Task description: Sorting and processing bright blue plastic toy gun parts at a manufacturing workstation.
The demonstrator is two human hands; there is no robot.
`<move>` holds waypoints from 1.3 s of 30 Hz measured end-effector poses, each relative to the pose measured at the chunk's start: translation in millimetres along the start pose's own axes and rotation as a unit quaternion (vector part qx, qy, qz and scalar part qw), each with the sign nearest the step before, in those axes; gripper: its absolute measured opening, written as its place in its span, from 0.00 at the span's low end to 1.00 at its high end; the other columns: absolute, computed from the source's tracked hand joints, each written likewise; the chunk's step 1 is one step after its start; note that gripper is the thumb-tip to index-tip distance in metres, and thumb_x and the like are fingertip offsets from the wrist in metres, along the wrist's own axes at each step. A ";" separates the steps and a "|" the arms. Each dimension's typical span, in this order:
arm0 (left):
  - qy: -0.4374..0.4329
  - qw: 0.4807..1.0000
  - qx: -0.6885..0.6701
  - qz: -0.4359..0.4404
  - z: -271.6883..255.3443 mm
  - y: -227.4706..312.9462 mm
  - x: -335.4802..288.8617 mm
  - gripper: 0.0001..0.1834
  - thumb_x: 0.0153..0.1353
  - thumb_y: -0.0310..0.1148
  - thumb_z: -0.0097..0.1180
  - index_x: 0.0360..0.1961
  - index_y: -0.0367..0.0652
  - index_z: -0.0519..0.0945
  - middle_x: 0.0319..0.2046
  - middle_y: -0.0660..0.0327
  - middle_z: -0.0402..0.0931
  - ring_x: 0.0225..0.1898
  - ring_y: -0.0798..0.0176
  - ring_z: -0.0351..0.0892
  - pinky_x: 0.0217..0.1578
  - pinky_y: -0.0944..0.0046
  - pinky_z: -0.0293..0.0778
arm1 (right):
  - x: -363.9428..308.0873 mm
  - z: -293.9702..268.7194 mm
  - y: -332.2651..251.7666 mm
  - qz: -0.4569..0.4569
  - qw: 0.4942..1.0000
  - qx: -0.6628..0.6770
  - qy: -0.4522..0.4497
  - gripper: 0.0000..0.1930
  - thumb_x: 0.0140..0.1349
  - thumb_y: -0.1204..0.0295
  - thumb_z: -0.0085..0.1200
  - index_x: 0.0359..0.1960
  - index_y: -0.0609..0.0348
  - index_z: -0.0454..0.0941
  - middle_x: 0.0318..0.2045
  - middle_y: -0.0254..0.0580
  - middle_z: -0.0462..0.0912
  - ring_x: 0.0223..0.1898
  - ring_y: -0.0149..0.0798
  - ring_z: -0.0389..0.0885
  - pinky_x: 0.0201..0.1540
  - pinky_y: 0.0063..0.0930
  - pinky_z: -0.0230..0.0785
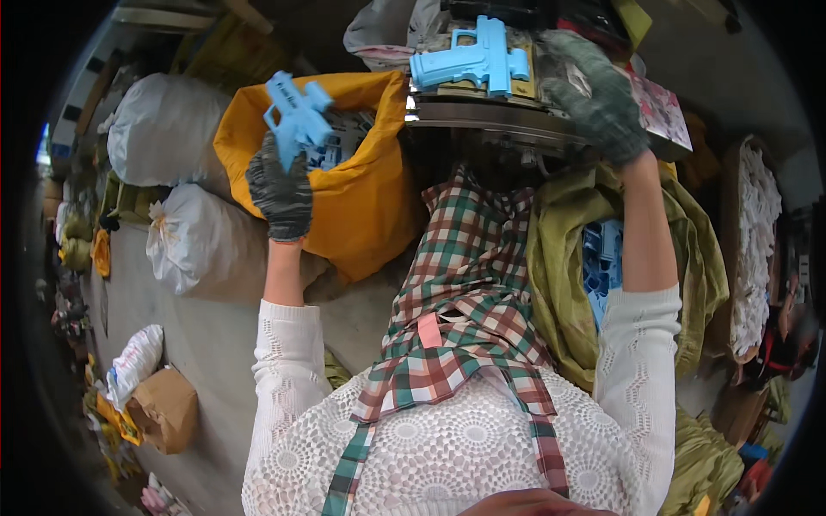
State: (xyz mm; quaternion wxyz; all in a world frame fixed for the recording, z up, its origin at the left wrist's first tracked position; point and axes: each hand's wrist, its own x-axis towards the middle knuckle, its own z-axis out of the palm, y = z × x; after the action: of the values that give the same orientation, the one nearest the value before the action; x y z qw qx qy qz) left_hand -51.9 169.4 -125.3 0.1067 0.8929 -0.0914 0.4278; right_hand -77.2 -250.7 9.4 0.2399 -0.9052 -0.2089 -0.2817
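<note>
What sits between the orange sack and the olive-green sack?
Between the orange sack and the olive-green sack lies the wearer's checked apron, as the head view shows.

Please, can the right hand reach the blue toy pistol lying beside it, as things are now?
Very likely yes: the right hand is open just to the right of the blue toy pistol, and nothing visible blocks the gap.

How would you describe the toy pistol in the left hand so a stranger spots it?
Find the orange sack left of the checked apron. Over its mouth, the gloved left hand holds the blue toy pistol. Unlike the pistol lying flat ahead, it shows dark lettering.
</note>
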 end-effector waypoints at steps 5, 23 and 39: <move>-0.197 0.961 0.187 -0.056 21.1 -34.6 14.0 0.43 0.52 0.54 0.62 0.63 0.37 0.64 0.56 0.37 0.67 0.56 0.37 0.68 0.58 0.47 0.63 | -104.6 -67.4 21.9 0.251 0.937 0.242 -0.010 0.11 0.59 0.75 0.57 0.44 0.61 0.81 0.42 0.42 0.84 0.42 0.37 0.82 0.48 0.30 0.73; -0.353 0.910 -0.210 0.060 11.4 71.3 -32.8 0.31 0.59 0.37 0.60 0.62 0.36 0.66 0.56 0.43 0.71 0.59 0.45 0.69 0.59 0.55 0.65 | -326.2 47.3 105.6 0.492 0.787 -0.268 -0.259 0.42 0.51 0.61 0.58 0.69 0.53 0.55 0.67 0.56 0.60 0.66 0.54 0.61 0.65 0.43 0.59; -0.602 0.110 -0.753 -0.241 -45.9 247.7 -46.6 0.30 0.65 0.38 0.55 0.65 0.38 0.63 0.63 0.49 0.63 0.59 0.53 0.70 0.58 0.58 0.69 | -199.0 -58.0 -92.0 0.183 0.895 -0.404 -0.057 0.18 0.58 0.73 0.55 0.51 0.57 0.77 0.52 0.43 0.78 0.53 0.44 0.76 0.58 0.38 0.66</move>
State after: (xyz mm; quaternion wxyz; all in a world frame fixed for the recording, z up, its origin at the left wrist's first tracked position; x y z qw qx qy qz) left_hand -177.9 -52.9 -106.0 0.7321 0.2978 -0.1816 -0.5852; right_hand -298.2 -257.7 -40.9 -0.1112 -0.9610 0.0788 -0.2407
